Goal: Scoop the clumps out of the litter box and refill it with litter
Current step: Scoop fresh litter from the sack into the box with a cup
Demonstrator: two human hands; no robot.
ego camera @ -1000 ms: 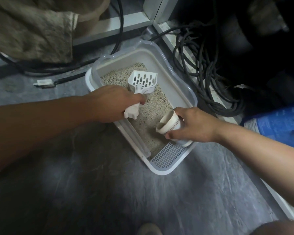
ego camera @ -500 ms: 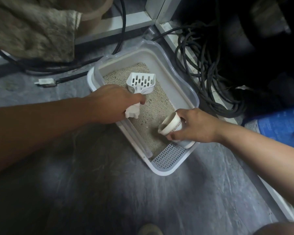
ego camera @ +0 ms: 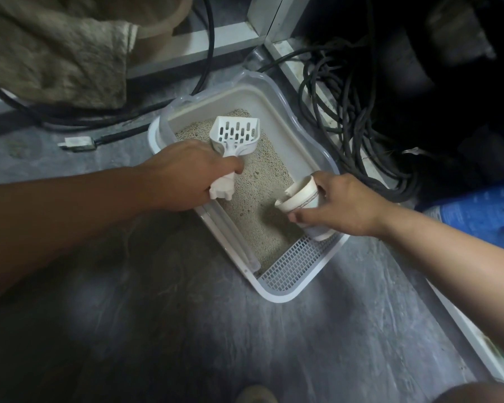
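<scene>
Both hands work over the pale rectangular plastic litter box (ego camera: 296,110) of beige granular litter (ego camera: 259,205) on the grey floor (ego camera: 186,330), the left hand (ego camera: 184,175) gripping the white slotted plastic scoop (ego camera: 234,138), the right hand (ego camera: 344,205) clasping a tilted white paper cup (ego camera: 300,197).

Scoop (ego camera: 235,141) handle: mid section hidden inside left hand (ego camera: 184,173); only butt end shows. Paper cup (ego camera: 301,199): base and far wall covered by right hand (ego camera: 346,207); contents can't be read. Blue bag (ego camera: 483,216) cut off at right edge, print too blurred to read. Both forearms run out of frame. Upper right area too dark to ID.
</scene>
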